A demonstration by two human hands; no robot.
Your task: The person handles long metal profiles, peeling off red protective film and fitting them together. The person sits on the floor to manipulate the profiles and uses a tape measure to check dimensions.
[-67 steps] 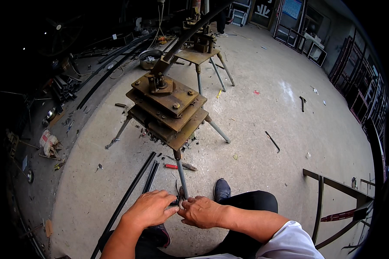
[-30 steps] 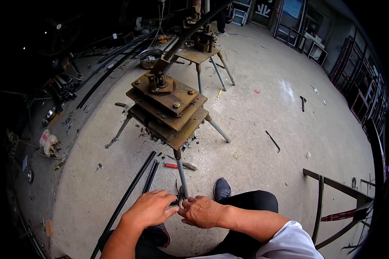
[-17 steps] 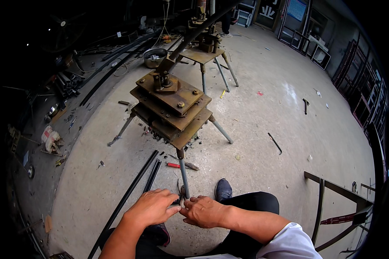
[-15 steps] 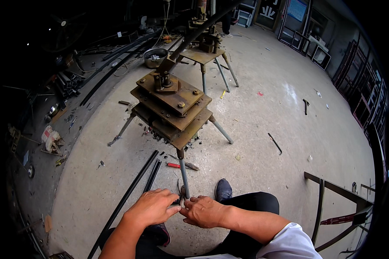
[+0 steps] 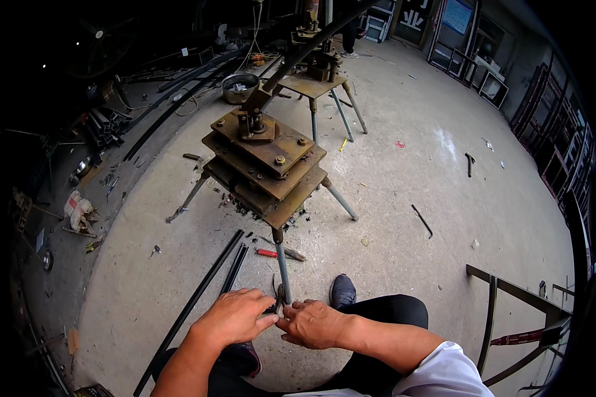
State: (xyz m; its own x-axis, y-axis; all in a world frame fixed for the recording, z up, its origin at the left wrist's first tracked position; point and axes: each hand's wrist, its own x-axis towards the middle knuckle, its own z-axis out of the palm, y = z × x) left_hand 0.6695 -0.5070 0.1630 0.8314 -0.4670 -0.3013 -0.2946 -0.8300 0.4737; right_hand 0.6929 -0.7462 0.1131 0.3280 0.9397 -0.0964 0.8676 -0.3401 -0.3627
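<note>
My left hand (image 5: 237,313) and my right hand (image 5: 312,323) meet low in the middle, fingers bent inward and fingertips almost touching. A small dark piece shows between them, partly covered, and I cannot make out what it is. Just beyond the hands stands the front leg (image 5: 283,274) of a rusty metal press with stacked plates (image 5: 265,159). A short black metal bar (image 5: 235,268) runs toward my left hand, its near end hidden. Beside it a longer black bar (image 5: 191,311) lies slantwise along my left side.
A red-handled tool (image 5: 267,253) lies by the press leg. A second press (image 5: 309,86) stands behind, near a metal bowl (image 5: 238,89). On the floor at right are a hammer (image 5: 469,164) and a bent rod (image 5: 422,221). A metal frame (image 5: 503,284) stands at lower right.
</note>
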